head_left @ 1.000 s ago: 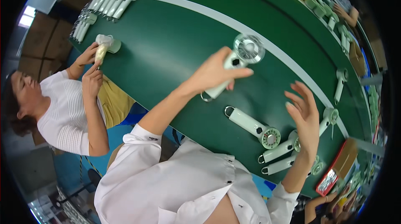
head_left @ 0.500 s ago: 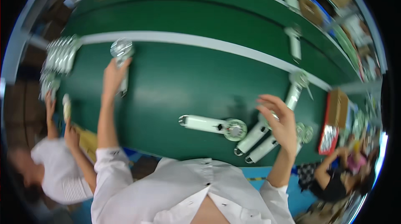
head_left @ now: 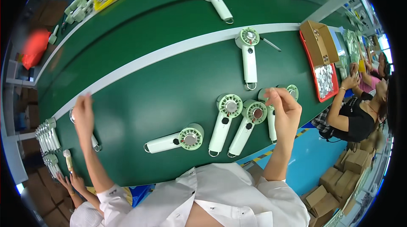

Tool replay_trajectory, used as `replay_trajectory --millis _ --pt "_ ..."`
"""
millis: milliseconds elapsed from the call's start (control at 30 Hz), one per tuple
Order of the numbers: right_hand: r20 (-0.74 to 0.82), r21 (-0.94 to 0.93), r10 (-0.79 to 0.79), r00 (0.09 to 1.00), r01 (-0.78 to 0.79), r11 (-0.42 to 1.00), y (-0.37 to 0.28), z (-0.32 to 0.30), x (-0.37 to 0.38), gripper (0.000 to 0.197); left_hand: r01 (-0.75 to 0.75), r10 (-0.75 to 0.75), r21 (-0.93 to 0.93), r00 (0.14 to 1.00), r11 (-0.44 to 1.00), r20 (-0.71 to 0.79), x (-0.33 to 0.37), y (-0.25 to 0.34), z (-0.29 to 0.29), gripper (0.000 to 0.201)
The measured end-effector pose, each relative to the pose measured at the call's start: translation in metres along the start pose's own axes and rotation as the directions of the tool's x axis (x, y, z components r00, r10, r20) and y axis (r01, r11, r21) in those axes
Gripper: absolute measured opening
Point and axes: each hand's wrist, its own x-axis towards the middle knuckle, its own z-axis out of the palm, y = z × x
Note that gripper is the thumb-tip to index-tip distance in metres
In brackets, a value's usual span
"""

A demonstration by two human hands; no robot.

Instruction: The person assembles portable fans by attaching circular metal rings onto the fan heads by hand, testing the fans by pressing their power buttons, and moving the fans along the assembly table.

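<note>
My left hand [head_left: 84,117] is over a handheld fan [head_left: 96,143] at the left of the green table. Its fingers are stretched out, somewhat blurred, and cover most of that fan. My right hand [head_left: 286,110] hovers above the fans at the right, fingers curled and tips drawn together; whether anything small is in them is hidden. Below it lies a white and green fan [head_left: 271,122], partly covered. Beside it are a fan with a reddish-brown centre [head_left: 248,128] and one with a silver centre [head_left: 225,122]. Another fan [head_left: 174,141] lies sideways near the front edge.
A fan [head_left: 249,55] lies beside a pen [head_left: 270,44] near the white strip [head_left: 169,50]; another fan [head_left: 218,3] lies beyond. At right, a red tray [head_left: 330,96] of silver discs holds a cardboard box [head_left: 318,42]. Co-workers sit at both sides; stacked fans [head_left: 48,136] stand left.
The view has turned toward the right. My left hand's grip on the fan has loosened, and the fan lies beneath it. My right hand's spread fingers have curled together.
</note>
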Motion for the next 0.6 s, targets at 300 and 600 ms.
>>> replay_trajectory --millis 300,600 --pt "-0.230 -0.106 -0.136 0.964 0.114 0.988 0.004 -0.021 -0.004 0.018 -0.294 0.456 -0.447 0.833 0.845 0.313 0.118 0.240 0.187 0.042" --pt "-0.374 -0.180 -0.095 0.922 0.028 0.983 0.023 -0.036 -0.040 0.017 0.111 -0.042 -0.255 0.965 0.960 0.260 0.181 0.369 0.294 0.092"
